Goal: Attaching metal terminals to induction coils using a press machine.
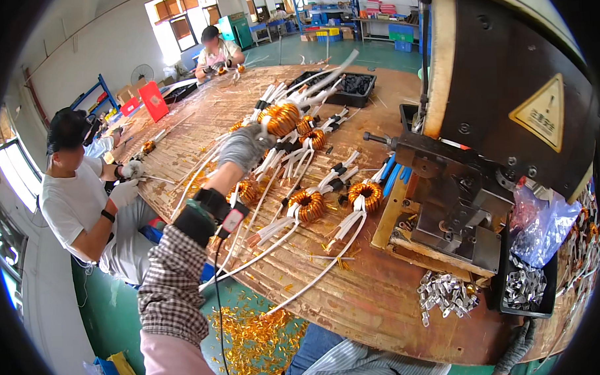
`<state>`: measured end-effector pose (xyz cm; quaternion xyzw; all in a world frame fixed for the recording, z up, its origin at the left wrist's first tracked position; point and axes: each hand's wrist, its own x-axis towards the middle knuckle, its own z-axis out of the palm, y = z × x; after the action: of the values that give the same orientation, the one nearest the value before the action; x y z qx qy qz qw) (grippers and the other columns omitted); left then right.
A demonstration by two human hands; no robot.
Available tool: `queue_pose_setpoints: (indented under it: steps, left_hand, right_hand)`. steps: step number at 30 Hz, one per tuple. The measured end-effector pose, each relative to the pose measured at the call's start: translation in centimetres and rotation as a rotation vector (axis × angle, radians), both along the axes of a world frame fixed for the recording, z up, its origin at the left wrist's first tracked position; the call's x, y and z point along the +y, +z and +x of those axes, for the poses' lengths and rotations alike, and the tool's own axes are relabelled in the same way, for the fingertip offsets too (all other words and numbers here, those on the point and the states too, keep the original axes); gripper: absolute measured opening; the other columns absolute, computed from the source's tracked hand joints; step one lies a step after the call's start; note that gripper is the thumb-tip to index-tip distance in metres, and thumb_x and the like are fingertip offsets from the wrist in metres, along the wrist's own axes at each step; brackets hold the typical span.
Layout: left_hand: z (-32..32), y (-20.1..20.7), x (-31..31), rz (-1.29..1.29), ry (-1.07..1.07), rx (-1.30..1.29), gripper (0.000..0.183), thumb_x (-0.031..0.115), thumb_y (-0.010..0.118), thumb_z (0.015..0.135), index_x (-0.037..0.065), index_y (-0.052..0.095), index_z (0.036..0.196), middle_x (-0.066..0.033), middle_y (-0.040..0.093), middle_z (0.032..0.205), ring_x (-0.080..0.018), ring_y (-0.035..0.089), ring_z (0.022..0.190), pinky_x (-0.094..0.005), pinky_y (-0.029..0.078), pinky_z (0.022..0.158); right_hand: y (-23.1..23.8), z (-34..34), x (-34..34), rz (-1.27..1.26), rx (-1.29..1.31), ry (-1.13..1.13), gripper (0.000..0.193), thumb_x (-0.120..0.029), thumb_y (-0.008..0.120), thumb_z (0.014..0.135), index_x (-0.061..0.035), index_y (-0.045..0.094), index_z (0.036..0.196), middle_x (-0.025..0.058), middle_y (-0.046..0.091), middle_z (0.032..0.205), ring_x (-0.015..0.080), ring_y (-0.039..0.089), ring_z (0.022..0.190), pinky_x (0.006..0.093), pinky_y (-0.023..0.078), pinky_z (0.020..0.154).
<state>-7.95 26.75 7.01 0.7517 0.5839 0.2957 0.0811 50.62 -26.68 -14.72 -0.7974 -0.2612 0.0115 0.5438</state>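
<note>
My left hand [242,151], in a grey glove, reaches over the wooden table and grips a copper-wound ring coil [281,119] with thick white leads. The coil is raised over several similar coils lying on the wood. Nearer to me are two more ring coils, one [307,206] at the middle and another [365,196] beside the press, their white leads trailing toward the front edge. My right hand [520,342], also gloved in grey, is low at the right edge of the table, below a black tray of metal terminals; its fingers are not clear.
A dark metal press [459,215] with a yellow warning sticker stands at right. Metal terminals [446,296] lie in a pile before it, near the black tray [548,291]. A black bin [356,89] sits at the back. Two people work at the left and far sides.
</note>
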Motion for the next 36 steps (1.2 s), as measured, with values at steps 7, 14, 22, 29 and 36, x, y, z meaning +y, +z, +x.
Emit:
queue_pose_setpoints:
  steps: [7, 14, 22, 29, 36]
  left_hand:
    - [4.5, -5.0, 0.1, -0.155, 0.044, 0.379, 0.048, 0.041, 0.059, 0.077, 0.009, 0.055, 0.112, -0.0175, 0.059, 0.107, -0.0343, 0.055, 0.1, -0.0398, 0.044, 0.082]
    - [-1.8, -7.1, 6.2, -0.15, -0.562, 1.107, 0.044, 0.031, 0.054, 0.085, 0.008, 0.049, 0.123, -0.0087, 0.051, 0.125, -0.0197, 0.049, 0.112, -0.0277, 0.041, 0.092]
    - [-10.4, 0.7, 5.3, -0.216, 0.201, 0.657, 0.041, 0.037, 0.055, 0.079, 0.007, 0.061, 0.106, -0.0167, 0.059, 0.11, -0.033, 0.054, 0.104, -0.039, 0.042, 0.088]
    - [-11.2, -3.1, 7.2, -0.17, 0.339, 0.518, 0.06, 0.039, 0.062, 0.076, 0.01, 0.045, 0.126, -0.0194, 0.055, 0.116, -0.0337, 0.053, 0.107, -0.039, 0.042, 0.09]
    - [-10.8, -6.3, 10.8, -0.1, 0.41, 0.285, 0.037, 0.028, 0.066, 0.074, 0.009, 0.057, 0.105, -0.0167, 0.06, 0.104, -0.0339, 0.056, 0.098, -0.0396, 0.046, 0.081]
  right_hand:
    - [-1.7, -2.4, 2.8, 0.191, -0.608, -0.07, 0.023, -0.017, 0.049, 0.091, -0.0005, 0.059, 0.102, -0.0019, 0.052, 0.073, 0.0042, 0.04, 0.058, 0.0191, 0.033, 0.05]
    - [0.0, -4.1, 2.6, 0.138, -0.272, -0.011, 0.024, -0.016, 0.048, 0.091, 0.0015, 0.057, 0.105, 0.007, 0.061, 0.097, 0.0148, 0.053, 0.089, 0.0274, 0.042, 0.08]
    - [-2.2, 0.7, -0.3, 0.065, -0.036, 0.073, 0.037, 0.004, 0.042, 0.086, -0.0039, 0.048, 0.123, 0.0132, 0.056, 0.114, 0.0233, 0.055, 0.101, 0.0299, 0.043, 0.088]
    - [-0.1, 1.4, -1.7, -0.138, 0.302, -0.105, 0.033, -0.013, 0.049, 0.09, 0.0001, 0.051, 0.12, 0.0099, 0.057, 0.111, 0.0165, 0.054, 0.096, 0.0297, 0.046, 0.082]
    - [5.4, -7.7, 3.8, 0.147, 0.15, -0.114, 0.027, -0.023, 0.053, 0.089, -0.0001, 0.059, 0.103, 0.0047, 0.059, 0.075, 0.0111, 0.047, 0.058, 0.0221, 0.037, 0.049]
